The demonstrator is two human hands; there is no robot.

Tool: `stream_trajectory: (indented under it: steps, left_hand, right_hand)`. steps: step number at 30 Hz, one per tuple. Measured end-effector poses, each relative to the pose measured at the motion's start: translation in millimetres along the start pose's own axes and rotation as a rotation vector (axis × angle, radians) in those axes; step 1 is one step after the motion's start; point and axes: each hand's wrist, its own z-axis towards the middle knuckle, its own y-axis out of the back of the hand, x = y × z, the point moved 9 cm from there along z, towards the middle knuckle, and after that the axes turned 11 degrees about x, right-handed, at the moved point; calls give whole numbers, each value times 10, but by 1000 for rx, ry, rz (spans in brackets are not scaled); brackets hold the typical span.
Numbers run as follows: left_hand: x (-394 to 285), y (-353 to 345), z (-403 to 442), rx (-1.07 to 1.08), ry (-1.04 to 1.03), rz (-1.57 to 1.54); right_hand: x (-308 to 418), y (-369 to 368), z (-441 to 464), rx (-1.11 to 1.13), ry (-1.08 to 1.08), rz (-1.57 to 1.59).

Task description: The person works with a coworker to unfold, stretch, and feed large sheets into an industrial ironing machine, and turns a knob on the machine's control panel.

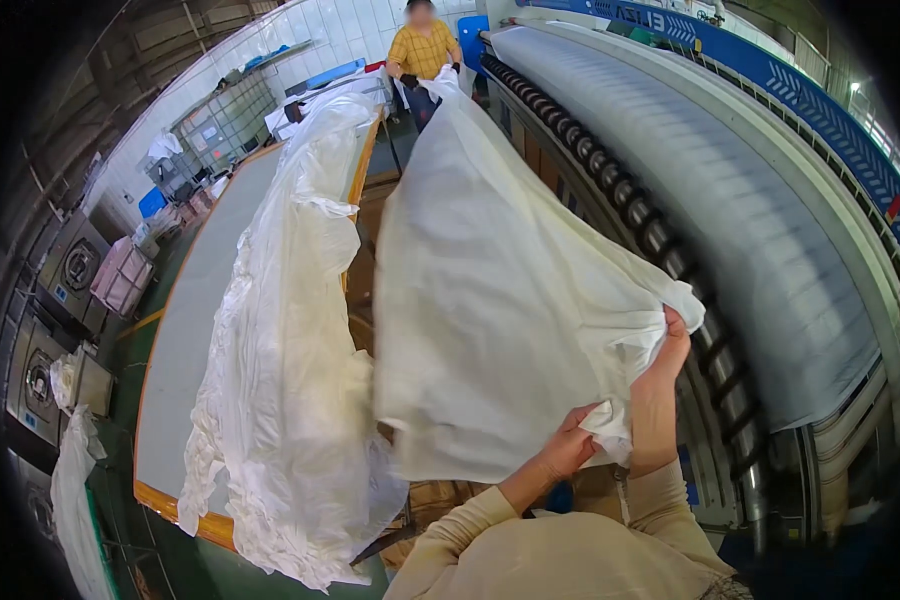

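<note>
So on my end the left hand [568, 447] and right hand [674, 345] are both clutching the near end of a white sheet [500, 270], which hangs between the table [200, 350] and the roller machine [670, 170], with a co-worker [425, 48] gripping the far end. Looks like the spreading-out step to me, so I'd say the next move calls for even tension.
</note>
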Motion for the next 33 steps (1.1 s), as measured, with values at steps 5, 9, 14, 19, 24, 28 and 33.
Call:
stream_trajectory:
  steps: [5,9,14,19,24,28,33]
  left_hand:
    - [62,592,-493,-214,256,376]
    - [464,1676,-1448,-336,569,1432]
    - [964,2356,-2418,-309,857,1396]
    - [760,2486,-1699,-312,148,1297]
    - [-188,969,-571,-379,96,106]
    - [-571,663,-499,-437,-87,26]
    - [-1177,969,-1245,-909,-579,152]
  right_hand:
    - [154,85,-98,-74,2,37]
    - [151,183,-288,-119,11,-9]
    - [28,-94,-460,-203,-132,95]
    - [-176,-458,-630,94,-243,67]
    - [-525,-16,-876,22,-227,-257]
    - [-621,-75,-869,-9,-260,-213]
    - [-604,242,-873,-24,-273,-275]
